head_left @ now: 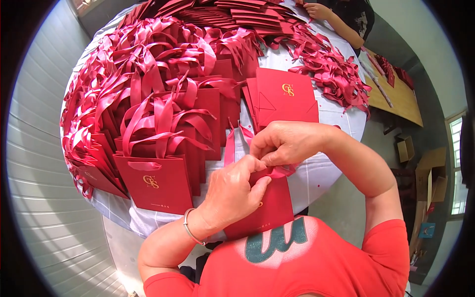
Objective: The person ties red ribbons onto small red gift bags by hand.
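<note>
A red paper gift bag [277, 205] with a gold emblem rests upright against my front at the near edge of the table. My left hand [232, 190], with a bangle on its wrist, is at the bag's top with thumb and forefinger pinched. Right beside it, the fingers of my right hand [292, 143] are curled together, pinching too. Pink satin ribbon [282, 171] runs out from between the two hands at the bag's top edge; the exact grip is partly hidden by my fingers. Flat red bags [287, 99] without ribbons lie just beyond my right hand.
Rows of red bags with ribbon handles [153, 183] fill the left of the round table. More flat bags [213, 15] are piled at the back. Loose ribbons [329, 74] lie far right, near another person's arm [344, 29]. Beyond are a wooden table [403, 106] and cardboard boxes [429, 171].
</note>
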{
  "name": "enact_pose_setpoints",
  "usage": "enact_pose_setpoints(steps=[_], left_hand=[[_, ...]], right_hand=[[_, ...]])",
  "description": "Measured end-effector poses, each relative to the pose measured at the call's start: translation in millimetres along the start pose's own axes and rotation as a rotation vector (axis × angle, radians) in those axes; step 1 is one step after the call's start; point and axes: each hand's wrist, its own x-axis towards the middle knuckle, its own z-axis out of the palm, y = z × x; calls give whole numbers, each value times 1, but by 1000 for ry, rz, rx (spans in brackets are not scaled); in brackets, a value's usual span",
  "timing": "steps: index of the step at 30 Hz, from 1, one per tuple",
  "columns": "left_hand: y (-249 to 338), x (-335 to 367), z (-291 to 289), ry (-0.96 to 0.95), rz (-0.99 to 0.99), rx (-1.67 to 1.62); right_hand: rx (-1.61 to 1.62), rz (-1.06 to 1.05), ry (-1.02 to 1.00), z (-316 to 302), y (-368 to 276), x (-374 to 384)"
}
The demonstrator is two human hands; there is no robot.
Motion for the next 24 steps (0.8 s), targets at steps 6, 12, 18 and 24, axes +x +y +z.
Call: enact_pose_setpoints(steps=[6, 12, 18, 24], left_hand=[[5, -4, -1, 22, 67, 3], [2, -5, 1, 17, -1, -48], [-12, 0, -2, -69, -136, -129], [-9, 0, -1, -152, -298, -311]], right_hand=[[376, 96, -262, -12, 15, 18], [426, 274, -109, 2, 19, 16], [337, 80, 307, 26, 14, 10], [377, -189, 576, 34, 26, 12]])
